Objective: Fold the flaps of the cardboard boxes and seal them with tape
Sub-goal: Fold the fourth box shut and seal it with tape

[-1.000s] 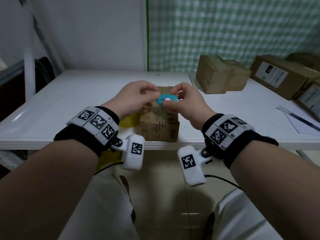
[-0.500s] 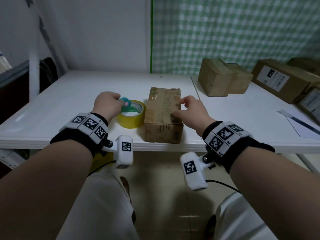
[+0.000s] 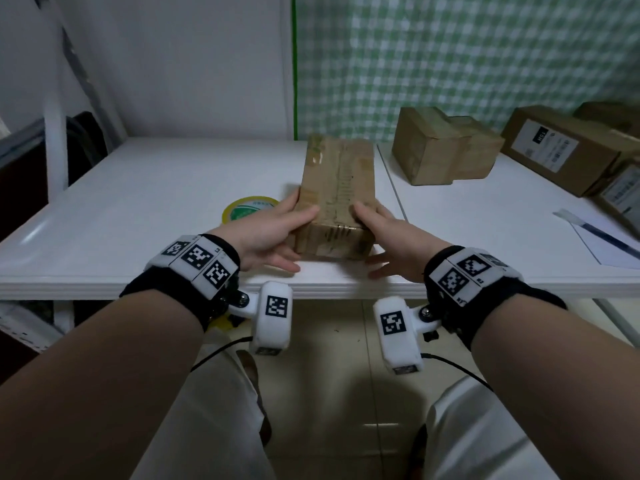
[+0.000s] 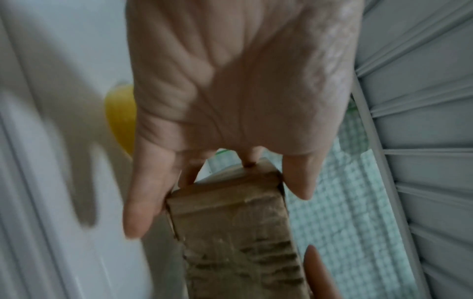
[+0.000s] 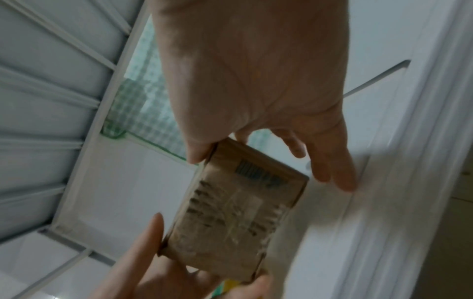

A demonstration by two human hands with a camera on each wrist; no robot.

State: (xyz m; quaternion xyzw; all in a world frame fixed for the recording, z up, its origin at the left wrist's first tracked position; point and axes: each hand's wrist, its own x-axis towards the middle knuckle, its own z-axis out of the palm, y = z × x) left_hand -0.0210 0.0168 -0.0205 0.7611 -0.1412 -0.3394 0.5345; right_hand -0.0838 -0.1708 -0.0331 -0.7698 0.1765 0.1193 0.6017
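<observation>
The box (image 3: 337, 199) sits between the two hands at the near edge of the table (image 3: 138, 209), its flaps down and tape visible along the top seam. The left hand (image 3: 268, 233) grips its near left corner, thumb on top and fingers spread along the side; the right hand (image 3: 391, 242) mirrors this on the near right corner, thumb on the top face, fingers wide and low beside it. The sealing of this box appears complete, and the step in hand is judged to be handling the finished box, likely lifting or turning it aside. The next move calls for a firm two-sided grip and a clear path past the tape roll (image 3: 247, 208), which lies just beyond the left hand. Against the frame half a second ago, the left hand has left the roll and a small blue item it held there and come to the box, and the right hand has shifted from the top to the corner.
</observation>
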